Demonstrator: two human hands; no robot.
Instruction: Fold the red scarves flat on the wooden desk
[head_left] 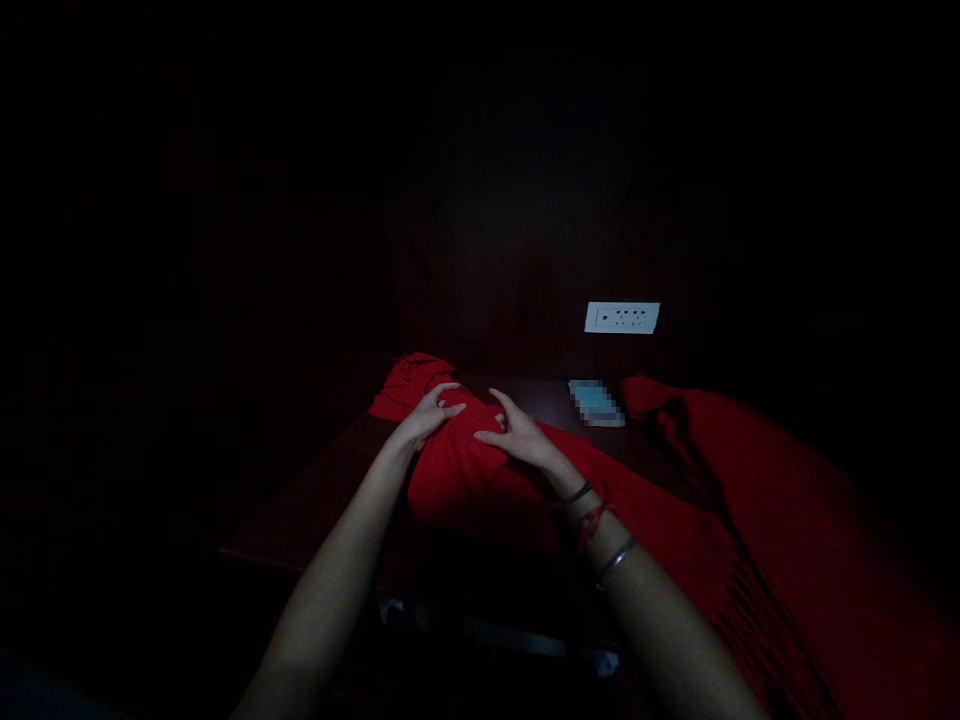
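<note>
A red fringed scarf [480, 480] lies bunched across the dark table, with a crumpled end [415, 375] at the far left and its length running toward the lower right. My left hand [427, 418] grips the cloth from the left side, thumb on top. From the right, my right hand [517, 432] holds it too; its thumb presses on the cloth while its index finger stretches out past the edge. The remaining fingers of both hands are partly hidden by the fabric and shadow.
More red cloth [780, 470] drapes along the right; whether it is the same piece, I cannot tell. A blurred phone-like item [596, 403] lies at the back of the table [300, 500]. Above it, a white socket plate [622, 318] is set in the dark wall.
</note>
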